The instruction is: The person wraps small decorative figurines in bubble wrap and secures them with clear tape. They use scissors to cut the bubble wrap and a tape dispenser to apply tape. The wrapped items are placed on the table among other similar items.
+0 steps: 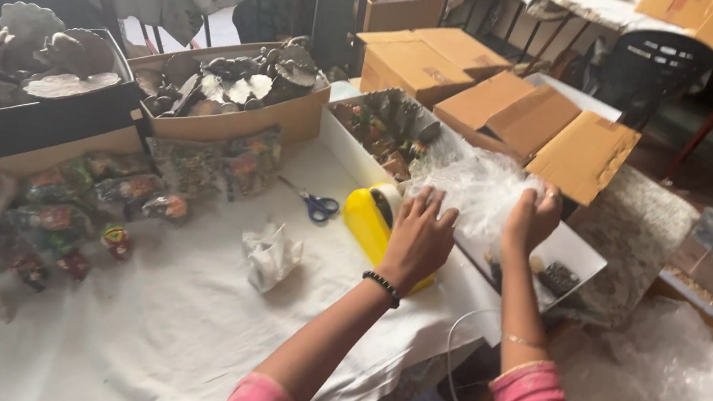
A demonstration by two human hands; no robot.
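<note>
Brown boxes sit at the far end of the table, some with flaps open. One low brown box holds dark shell-like things. A white tray beside it holds small colourful figures. Small shiny wrapped packs lie in a bunch on the left side of the white cloth. Blue scissors lie near a yellow tape holder.

Both arms reach forward over the table edge. The left hand is spread flat, fingers up, pressing on the bubble wrap. The right hand is curled and grips the wrap's other side. The bubble wrap is bunched up between the two hands, over the white tray.
</note>
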